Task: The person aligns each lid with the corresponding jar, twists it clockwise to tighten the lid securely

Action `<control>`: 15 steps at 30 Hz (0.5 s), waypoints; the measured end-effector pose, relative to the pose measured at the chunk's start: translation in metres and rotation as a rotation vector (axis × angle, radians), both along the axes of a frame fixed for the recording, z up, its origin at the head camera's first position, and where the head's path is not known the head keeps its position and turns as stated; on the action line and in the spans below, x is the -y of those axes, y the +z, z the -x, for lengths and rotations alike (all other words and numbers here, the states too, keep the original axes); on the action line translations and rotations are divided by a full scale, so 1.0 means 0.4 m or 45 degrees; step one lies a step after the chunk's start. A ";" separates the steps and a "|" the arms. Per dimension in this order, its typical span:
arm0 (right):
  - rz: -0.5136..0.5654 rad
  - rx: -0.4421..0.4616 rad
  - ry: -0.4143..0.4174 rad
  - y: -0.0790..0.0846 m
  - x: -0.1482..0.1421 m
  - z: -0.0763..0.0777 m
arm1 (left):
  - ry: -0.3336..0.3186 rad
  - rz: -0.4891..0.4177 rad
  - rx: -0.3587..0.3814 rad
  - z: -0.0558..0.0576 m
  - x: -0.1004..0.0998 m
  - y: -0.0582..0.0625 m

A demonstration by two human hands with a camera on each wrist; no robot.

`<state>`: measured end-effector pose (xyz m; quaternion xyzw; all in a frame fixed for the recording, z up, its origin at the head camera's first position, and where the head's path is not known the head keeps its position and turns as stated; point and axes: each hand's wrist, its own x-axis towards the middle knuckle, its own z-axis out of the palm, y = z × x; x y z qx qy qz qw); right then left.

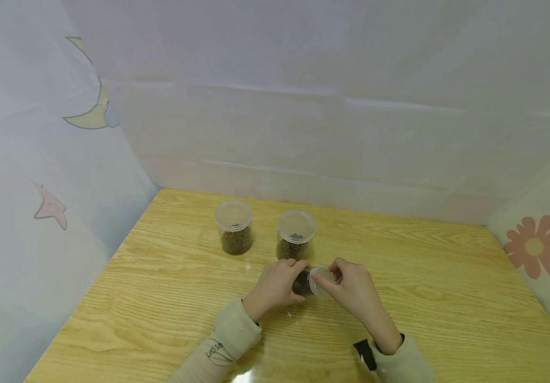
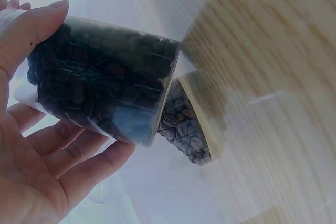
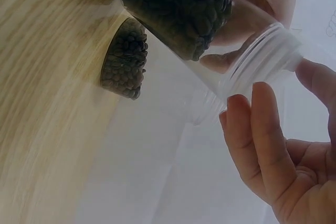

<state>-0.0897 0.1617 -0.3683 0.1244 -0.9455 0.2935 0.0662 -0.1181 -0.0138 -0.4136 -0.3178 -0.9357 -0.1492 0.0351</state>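
Note:
Above the table, my left hand (image 1: 274, 283) grips a clear jar (image 2: 107, 77) tipped onto its side. Dark coffee beans (image 3: 173, 19) fill the lower part of it, with bare clear wall toward the top. A translucent screw lid (image 3: 262, 59) is on the mouth, which points to the right. My right hand (image 1: 355, 290) pinches that lid, thumb on one side and fingers on the other. Just behind my hands stands a second jar of beans (image 1: 296, 234), upright and lidded.
Further left at the back is a third lidded jar (image 1: 234, 229) with beans in its lower half. All of this is on a wood-grain table (image 1: 150, 287). Pale printed sheets (image 1: 303, 133) hang along the table's back and both sides.

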 end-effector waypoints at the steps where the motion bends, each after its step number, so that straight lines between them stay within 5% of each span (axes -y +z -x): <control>1: 0.001 0.005 -0.001 0.000 0.000 0.000 | 0.000 0.000 0.002 0.000 0.000 0.000; 15: -0.026 0.013 -0.021 0.008 0.003 -0.005 | -0.002 0.006 -0.019 0.002 0.001 -0.002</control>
